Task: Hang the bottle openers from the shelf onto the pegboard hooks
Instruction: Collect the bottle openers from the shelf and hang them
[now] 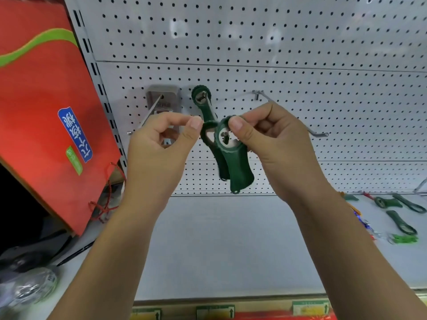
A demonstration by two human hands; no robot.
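Right hand pinch-tight on green opener; left hand (contact hidden) of unclear hold.

Openers on shelf, far R.

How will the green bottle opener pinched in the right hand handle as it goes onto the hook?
Probably stiff: the green bottle opener keeps its shape hanging below the right hand, which pinches only its ring. Likely light, since a fingertip pinch carries it. Held at the top, it may swing against the hung opener behind.
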